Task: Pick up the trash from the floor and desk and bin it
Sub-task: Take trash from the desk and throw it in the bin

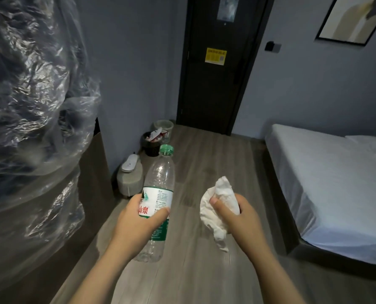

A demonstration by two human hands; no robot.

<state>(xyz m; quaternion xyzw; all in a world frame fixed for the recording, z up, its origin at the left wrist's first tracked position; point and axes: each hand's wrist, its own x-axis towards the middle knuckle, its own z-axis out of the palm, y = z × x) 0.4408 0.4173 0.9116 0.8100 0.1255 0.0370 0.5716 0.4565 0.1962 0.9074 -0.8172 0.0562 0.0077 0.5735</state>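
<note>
My left hand (136, 224) grips a clear plastic water bottle (160, 178) around its white and green label; the bottle has a green cap and points away from me. A crumpled white tissue (220, 194) is held in my right hand (237, 218), its ends sticking out above and below the fingers. Ahead by the left wall stands a small black bin (148, 148) with paper and red-and-white wrappers in it. Just behind it sits a pale translucent bin (166, 127).
Clear plastic sheeting (33, 102) drapes over brown furniture on my left. A grey round appliance (130, 181) with a white lid stands on the wooden floor (215, 154) near the wall. A white-sheeted bed (327, 185) fills the right. A dark shut door (217, 80) is ahead.
</note>
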